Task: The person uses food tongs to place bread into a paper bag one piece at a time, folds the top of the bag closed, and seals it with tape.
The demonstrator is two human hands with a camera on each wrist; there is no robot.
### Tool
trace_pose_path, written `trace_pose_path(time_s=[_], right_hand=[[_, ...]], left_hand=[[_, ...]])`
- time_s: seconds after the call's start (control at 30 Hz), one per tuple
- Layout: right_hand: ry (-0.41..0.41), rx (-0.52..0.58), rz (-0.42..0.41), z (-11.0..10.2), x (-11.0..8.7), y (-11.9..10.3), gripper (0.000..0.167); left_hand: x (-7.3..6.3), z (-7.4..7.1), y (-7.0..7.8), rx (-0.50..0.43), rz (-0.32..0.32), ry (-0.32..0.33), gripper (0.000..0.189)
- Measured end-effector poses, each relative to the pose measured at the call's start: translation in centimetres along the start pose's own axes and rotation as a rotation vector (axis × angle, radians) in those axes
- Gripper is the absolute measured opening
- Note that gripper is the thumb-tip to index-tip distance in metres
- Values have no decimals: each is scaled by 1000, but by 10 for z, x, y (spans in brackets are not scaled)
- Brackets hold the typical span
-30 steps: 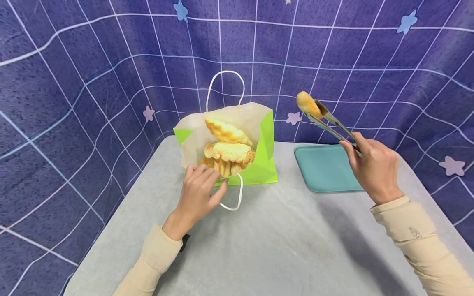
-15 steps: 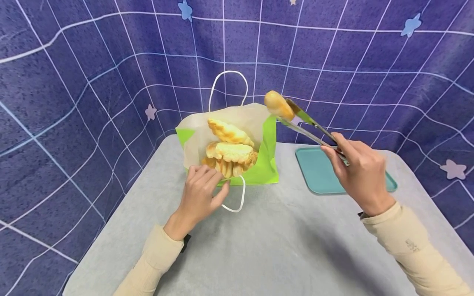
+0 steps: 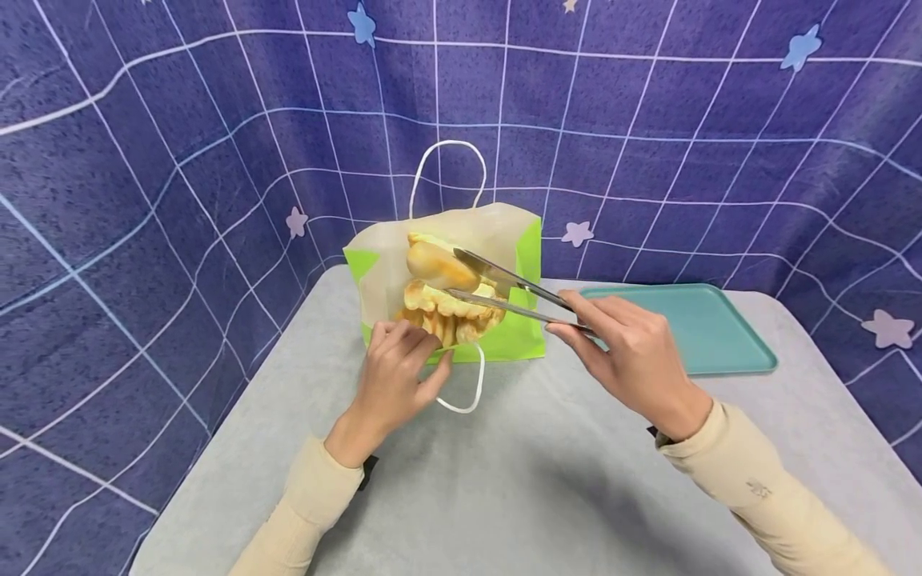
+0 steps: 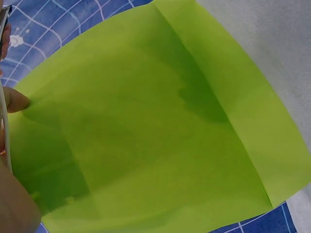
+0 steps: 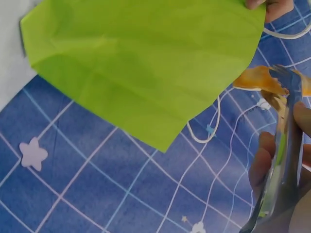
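Note:
A green paper bag with a pale inside has its mouth facing me, several golden pastries within. My left hand pinches the bag's near rim; in the left wrist view the green wall fills most of the picture, with the thumb on its edge. My right hand grips metal tongs, whose tips clasp a smooth bread roll. In the head view the roll overlaps the bag's mouth, over the pastries. The right wrist view shows the tongs beside the bag's edge.
A teal tray lies right of the bag, partly behind my right hand. White cord handles loop from the bag's front and back. A purple grid-patterned curtain surrounds the grey tabletop.
My right hand has carried the tongs and bread roll leftward and down, from above the tray's left side to the bag's mouth. The left hand keeps its hold on the rim.

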State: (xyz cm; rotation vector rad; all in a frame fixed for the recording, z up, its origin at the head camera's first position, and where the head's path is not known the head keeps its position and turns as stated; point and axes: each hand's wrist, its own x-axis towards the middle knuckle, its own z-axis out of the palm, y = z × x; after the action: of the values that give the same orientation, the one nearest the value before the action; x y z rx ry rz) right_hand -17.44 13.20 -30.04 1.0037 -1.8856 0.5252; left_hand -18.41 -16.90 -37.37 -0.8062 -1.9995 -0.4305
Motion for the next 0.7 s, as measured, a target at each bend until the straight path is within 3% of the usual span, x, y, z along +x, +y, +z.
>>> trace_pose_path(time_s=[0.27,0.7], right_hand=[[-47,25,40,1,0,-1,41],[-79,-44,141,-7,-13,9,50]], left_hand=[[3,1,1,0,18,28,16],[0,2,1,-12,9,40,13]])
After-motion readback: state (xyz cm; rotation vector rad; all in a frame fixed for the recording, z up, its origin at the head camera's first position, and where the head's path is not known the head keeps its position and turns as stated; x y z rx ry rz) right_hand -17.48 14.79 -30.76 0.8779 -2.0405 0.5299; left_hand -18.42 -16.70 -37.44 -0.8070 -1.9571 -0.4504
